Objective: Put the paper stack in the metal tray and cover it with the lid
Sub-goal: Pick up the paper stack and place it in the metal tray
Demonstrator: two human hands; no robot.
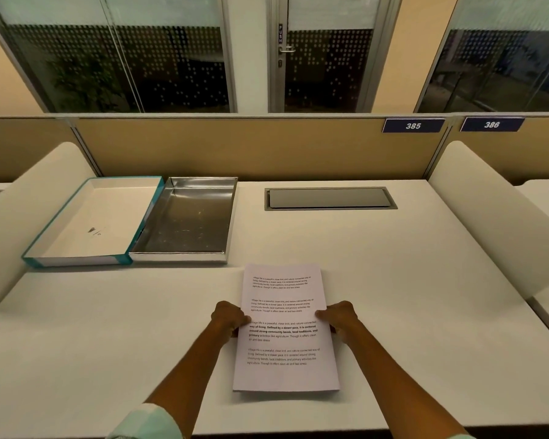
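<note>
The paper stack (285, 372), white with printed paragraphs, lies on the desk near the front edge, long side running away from me. My left hand (229, 316) grips its left edge and my right hand (339, 316) grips its right edge, thumbs on top. The metal tray (184, 258) sits open at the back left, shiny and with nothing in it. The lid (76, 260), teal-edged with a white inside, lies upside down touching the tray's left side.
A grey cable hatch (330, 198) is set flush in the white desk (425, 280) behind the papers. Rounded white dividers (495, 223) flank the desk on both sides, and a tan partition (235, 147) closes the back.
</note>
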